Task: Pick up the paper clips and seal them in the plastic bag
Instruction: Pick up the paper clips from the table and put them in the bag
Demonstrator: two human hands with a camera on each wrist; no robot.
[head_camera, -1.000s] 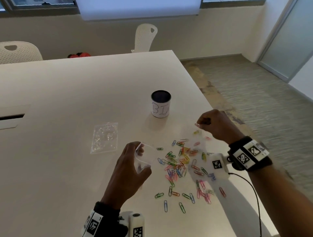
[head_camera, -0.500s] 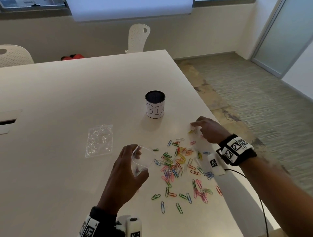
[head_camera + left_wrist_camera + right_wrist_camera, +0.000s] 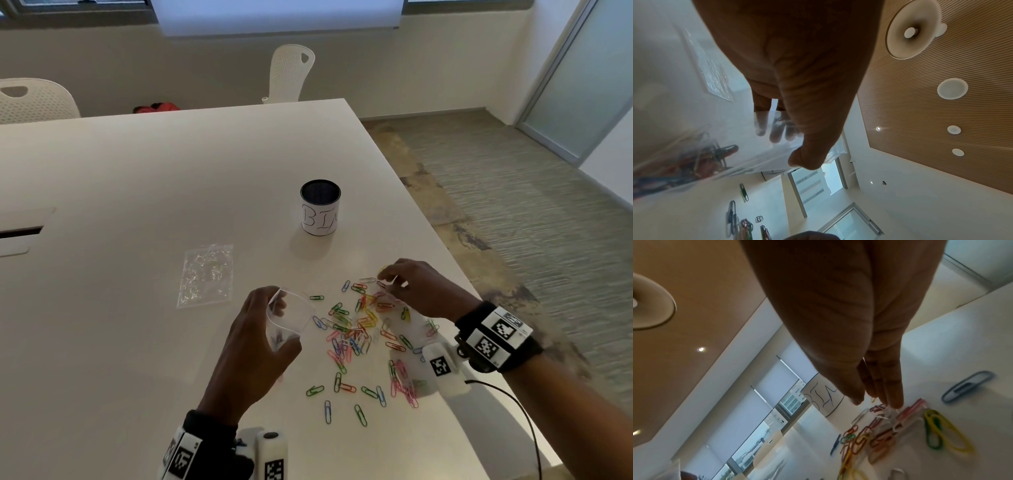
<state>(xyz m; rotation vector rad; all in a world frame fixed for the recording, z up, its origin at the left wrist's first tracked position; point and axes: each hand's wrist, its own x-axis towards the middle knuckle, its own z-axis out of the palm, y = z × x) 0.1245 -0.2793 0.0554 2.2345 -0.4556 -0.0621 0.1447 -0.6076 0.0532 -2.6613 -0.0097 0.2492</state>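
Many coloured paper clips (image 3: 356, 329) lie scattered on the white table (image 3: 137, 192). My left hand (image 3: 279, 325) holds a clear plastic bag (image 3: 298, 315) upright with its mouth open, just left of the pile. In the left wrist view the bag (image 3: 715, 154) has several clips in its bottom, and my fingers (image 3: 774, 131) show through it. My right hand (image 3: 387, 278) is down at the far edge of the pile, thumb and fingers pinched on a paper clip. The right wrist view shows those fingertips (image 3: 896, 404) right over the clips (image 3: 875, 434).
A second clear bag (image 3: 205, 274) lies flat to the left of my left hand. A black mesh cup labelled BIN (image 3: 320, 212) stands beyond the pile. The table's right edge (image 3: 455, 267) runs close by my right hand. White chairs (image 3: 291, 73) stand at the far side.
My right hand came down from a raised position to the far edge of the pile on the table. The left hand keeps the bag in the same place.
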